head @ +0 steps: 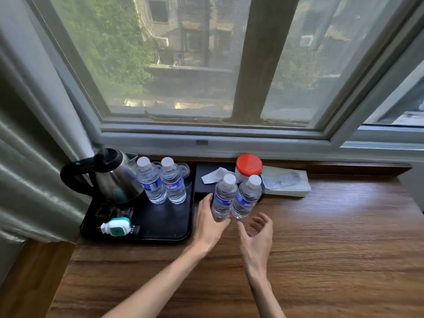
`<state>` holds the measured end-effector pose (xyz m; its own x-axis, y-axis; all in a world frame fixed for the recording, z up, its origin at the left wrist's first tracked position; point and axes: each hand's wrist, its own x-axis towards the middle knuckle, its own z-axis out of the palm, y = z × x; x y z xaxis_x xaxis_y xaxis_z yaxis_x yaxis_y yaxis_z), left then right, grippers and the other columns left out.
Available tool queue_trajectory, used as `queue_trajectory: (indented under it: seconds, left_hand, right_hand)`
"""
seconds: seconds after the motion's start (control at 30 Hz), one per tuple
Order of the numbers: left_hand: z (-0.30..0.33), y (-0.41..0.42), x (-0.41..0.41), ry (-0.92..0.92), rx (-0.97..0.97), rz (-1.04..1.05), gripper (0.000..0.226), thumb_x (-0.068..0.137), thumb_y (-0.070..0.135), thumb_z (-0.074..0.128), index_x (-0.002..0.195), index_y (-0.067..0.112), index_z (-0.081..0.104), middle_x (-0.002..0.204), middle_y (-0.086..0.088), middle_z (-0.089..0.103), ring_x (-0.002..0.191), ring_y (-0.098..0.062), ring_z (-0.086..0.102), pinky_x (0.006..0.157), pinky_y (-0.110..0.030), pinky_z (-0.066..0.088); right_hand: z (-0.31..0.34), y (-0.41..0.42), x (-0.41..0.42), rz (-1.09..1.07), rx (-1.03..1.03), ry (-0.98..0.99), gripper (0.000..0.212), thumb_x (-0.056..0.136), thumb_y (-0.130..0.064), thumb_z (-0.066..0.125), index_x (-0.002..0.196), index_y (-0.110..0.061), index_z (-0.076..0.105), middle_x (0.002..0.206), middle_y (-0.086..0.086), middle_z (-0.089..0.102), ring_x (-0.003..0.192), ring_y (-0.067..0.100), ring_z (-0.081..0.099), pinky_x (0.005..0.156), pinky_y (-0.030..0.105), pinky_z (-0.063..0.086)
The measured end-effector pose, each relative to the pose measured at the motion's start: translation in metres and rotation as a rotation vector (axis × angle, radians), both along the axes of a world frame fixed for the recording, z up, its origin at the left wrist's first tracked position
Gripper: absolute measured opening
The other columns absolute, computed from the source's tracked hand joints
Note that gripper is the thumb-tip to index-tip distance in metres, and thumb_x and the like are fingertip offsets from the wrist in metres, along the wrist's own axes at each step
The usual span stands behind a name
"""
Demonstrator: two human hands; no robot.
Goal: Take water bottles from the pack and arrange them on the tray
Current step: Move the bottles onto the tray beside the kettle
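Two clear water bottles with white caps and blue labels, one (151,182) and another (173,183), stand upright side by side on the black tray (167,226) at the left. Another pair, a left bottle (223,196) and a right bottle (246,197), stands upright on the wooden table just right of the tray. My left hand (210,222) wraps the base of the left bottle of that pair. My right hand (258,237) hovers open just below the right bottle, touching nothing. No pack wrapping is visible.
A steel kettle (114,177) and a white-teal plug device (117,228) occupy the tray's left side. Behind the bottles stand a red-lidded jar (249,165), a black box (204,173) and a white tissue box (286,182). A curtain (27,157) hangs at the left.
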<state>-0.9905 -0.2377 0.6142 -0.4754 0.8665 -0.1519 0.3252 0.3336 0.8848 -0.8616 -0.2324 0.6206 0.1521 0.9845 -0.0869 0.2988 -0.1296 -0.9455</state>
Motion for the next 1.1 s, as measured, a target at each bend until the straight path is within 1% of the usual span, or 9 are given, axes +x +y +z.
queue_trajectory:
  seconds: [0.1, 0.2, 0.37, 0.53, 0.67, 0.77, 0.83, 1.0, 1.1]
  left_hand:
    - [0.005, 0.017, 0.006, -0.025, 0.025, 0.004, 0.088, 0.055, 0.037, 0.093, 0.131, 0.024, 0.052, 0.129, 0.007, 0.059, 0.120, -0.006, 0.056, 0.102, -0.030, 0.047]
    - [0.001, 0.029, 0.007, 0.006, 0.038, 0.049, 0.079, 0.048, 0.038, 0.092, 0.119, 0.025, 0.060, 0.117, 0.007, 0.067, 0.111, -0.008, 0.063, 0.092, -0.037, 0.055]
    - [-0.002, 0.033, 0.008, 0.017, -0.013, 0.097, 0.064, 0.060, 0.021, 0.089, 0.116, 0.017, 0.060, 0.113, 0.001, 0.069, 0.104, -0.015, 0.065, 0.085, -0.030, 0.052]
    - [-0.009, 0.032, -0.005, 0.043, -0.037, 0.089, 0.051, 0.068, 0.033, 0.082, 0.111, 0.036, 0.055, 0.101, 0.009, 0.075, 0.095, -0.010, 0.071, 0.079, -0.042, 0.060]
    - [-0.001, 0.013, -0.008, 0.001, 0.018, 0.090, 0.047, 0.070, 0.029, 0.084, 0.112, 0.031, 0.060, 0.095, 0.009, 0.077, 0.089, -0.002, 0.071, 0.079, -0.040, 0.060]
    - [0.004, -0.011, -0.017, -0.047, 0.092, 0.134, 0.052, 0.064, 0.038, 0.084, 0.111, 0.029, 0.063, 0.092, 0.009, 0.078, 0.089, -0.004, 0.072, 0.077, -0.040, 0.060]
    - [0.006, -0.029, -0.031, -0.102, 0.142, 0.177, 0.062, 0.059, 0.037, 0.087, 0.116, 0.030, 0.064, 0.101, 0.009, 0.077, 0.099, -0.005, 0.072, 0.082, -0.042, 0.060]
    - [0.019, -0.065, -0.085, -0.118, 0.176, 0.251, 0.066, 0.057, 0.019, 0.094, 0.115, 0.033, 0.065, 0.108, 0.006, 0.076, 0.109, -0.010, 0.070, 0.086, -0.038, 0.061]
    - [0.019, -0.081, -0.119, -0.098, 0.145, 0.282, 0.073, 0.054, 0.034, 0.092, 0.120, 0.023, 0.064, 0.108, 0.005, 0.077, 0.108, -0.010, 0.070, 0.085, -0.041, 0.061]
  right_hand:
    - [-0.005, 0.024, 0.013, 0.053, -0.029, -0.044, 0.086, 0.077, -0.020, 0.084, 0.147, -0.013, 0.035, 0.137, 0.006, 0.049, 0.122, 0.018, 0.052, 0.101, 0.036, 0.050]
    - [-0.006, 0.048, 0.016, 0.138, -0.055, -0.068, 0.095, 0.076, -0.021, 0.084, 0.153, -0.015, 0.030, 0.151, 0.008, 0.043, 0.137, 0.019, 0.044, 0.114, 0.043, 0.039]
    - [-0.015, 0.071, 0.018, 0.313, -0.073, -0.057, 0.081, 0.074, -0.022, 0.084, 0.144, -0.023, 0.044, 0.137, -0.002, 0.061, 0.126, 0.011, 0.057, 0.107, 0.041, 0.047]
    - [-0.008, 0.074, 0.015, 0.346, -0.032, -0.062, 0.066, 0.076, -0.014, 0.084, 0.133, -0.020, 0.050, 0.113, -0.009, 0.069, 0.101, 0.007, 0.065, 0.084, 0.022, 0.049]
    - [0.004, 0.058, 0.013, 0.354, 0.001, -0.065, 0.063, 0.076, -0.015, 0.084, 0.130, -0.018, 0.053, 0.103, -0.013, 0.066, 0.093, 0.005, 0.064, 0.081, 0.023, 0.046]
    - [0.012, 0.035, 0.002, 0.346, 0.019, -0.043, 0.062, 0.075, -0.014, 0.085, 0.128, -0.025, 0.054, 0.101, -0.018, 0.065, 0.087, -0.014, 0.061, 0.076, 0.006, 0.043]
    - [0.018, 0.021, -0.012, 0.363, 0.050, -0.023, 0.062, 0.073, -0.017, 0.086, 0.124, -0.029, 0.054, 0.101, -0.021, 0.067, 0.088, -0.023, 0.060, 0.075, -0.001, 0.042]
    - [0.022, -0.008, -0.066, 0.402, 0.063, -0.007, 0.062, 0.071, -0.026, 0.087, 0.125, -0.032, 0.057, 0.105, -0.018, 0.073, 0.097, -0.007, 0.067, 0.085, 0.025, 0.056]
    - [0.021, -0.020, -0.101, 0.419, 0.048, 0.014, 0.067, 0.070, -0.028, 0.087, 0.130, -0.032, 0.057, 0.109, -0.017, 0.073, 0.101, -0.008, 0.066, 0.090, 0.024, 0.055]
